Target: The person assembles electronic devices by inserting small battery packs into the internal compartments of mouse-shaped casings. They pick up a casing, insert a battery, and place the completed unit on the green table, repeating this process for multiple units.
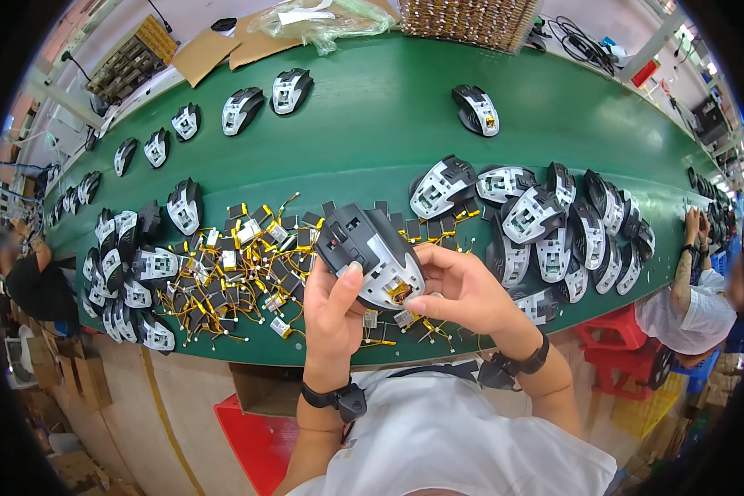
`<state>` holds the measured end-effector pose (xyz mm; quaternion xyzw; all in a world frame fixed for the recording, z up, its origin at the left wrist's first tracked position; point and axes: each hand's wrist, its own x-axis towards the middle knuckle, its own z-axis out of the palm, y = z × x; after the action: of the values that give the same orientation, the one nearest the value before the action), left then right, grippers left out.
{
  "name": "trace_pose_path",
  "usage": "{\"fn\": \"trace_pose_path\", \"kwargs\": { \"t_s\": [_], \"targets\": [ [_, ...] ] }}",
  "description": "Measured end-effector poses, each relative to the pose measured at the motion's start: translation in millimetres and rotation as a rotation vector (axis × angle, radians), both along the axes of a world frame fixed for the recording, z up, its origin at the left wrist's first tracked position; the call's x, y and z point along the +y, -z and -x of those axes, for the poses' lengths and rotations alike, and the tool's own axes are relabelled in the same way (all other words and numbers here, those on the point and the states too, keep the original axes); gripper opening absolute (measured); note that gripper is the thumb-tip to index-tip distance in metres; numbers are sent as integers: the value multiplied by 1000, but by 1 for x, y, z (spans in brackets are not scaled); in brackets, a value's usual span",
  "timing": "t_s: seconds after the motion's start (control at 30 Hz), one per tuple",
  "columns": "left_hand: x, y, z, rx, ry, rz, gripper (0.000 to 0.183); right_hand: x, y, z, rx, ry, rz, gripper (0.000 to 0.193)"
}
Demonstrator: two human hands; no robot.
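Observation:
In front of me a black and grey-white computer mouse shell (379, 258) is held tilted above the table, between both hands. My left hand (331, 318) is closed round its left side, thumb on the edge and the other fingers mostly hidden. On the right side, my right hand (469, 289) grips it, with the thumb near an opening at the lower end. A yellow part with thin wires (401, 293) shows in that opening. Beneath and to the left spreads a pile of small wired battery packs (231, 260), black and silver with yellow tape.
Similar mouse shells are heaped at the right (554, 240) and left (132, 264) of the green table (372, 99). Several more stand in a row farther back. A person (690, 302) sits at the right, another (41, 273) at the left. Cardboard and clear plastic (326, 29) lie at the back.

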<state>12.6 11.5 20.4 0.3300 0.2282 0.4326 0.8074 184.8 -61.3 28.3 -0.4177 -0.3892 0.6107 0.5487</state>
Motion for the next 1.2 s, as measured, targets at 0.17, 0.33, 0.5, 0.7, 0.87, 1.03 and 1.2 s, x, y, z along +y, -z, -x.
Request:
{"fn": "trace_pose_path", "kwargs": {
  "t_s": [0.17, 0.33, 0.5, 0.7, 0.87, 1.03, 1.2],
  "targets": [
    [-1, -2, -1, 9, -14, -9, 47, 1, -3, 1, -62, 22, 17, 29],
    [1, -1, 3, 7, 27, -21, 48, 2, 5, 7, -372, 137, -208, 29],
    [-1, -6, -1, 58, 27, 1, 51, 1, -1, 3, -512, 155, -184, 31],
    [-4, -3, -6, 135, 24, -82, 53, 0, 15, 9, -208, 135, 45, 32],
    [8, -7, -4, 142, 63, -84, 53, -5, 1, -4, 5, -10, 121, 41],
    [84, -32, -24, 352, 107, -235, 54, -17, -4, -16, -855, 207, -133, 46],
    [206, -41, -103, 855, 420, -619, 56, -57, -19, -35, -1209, 164, -64, 35]
  ]
}}
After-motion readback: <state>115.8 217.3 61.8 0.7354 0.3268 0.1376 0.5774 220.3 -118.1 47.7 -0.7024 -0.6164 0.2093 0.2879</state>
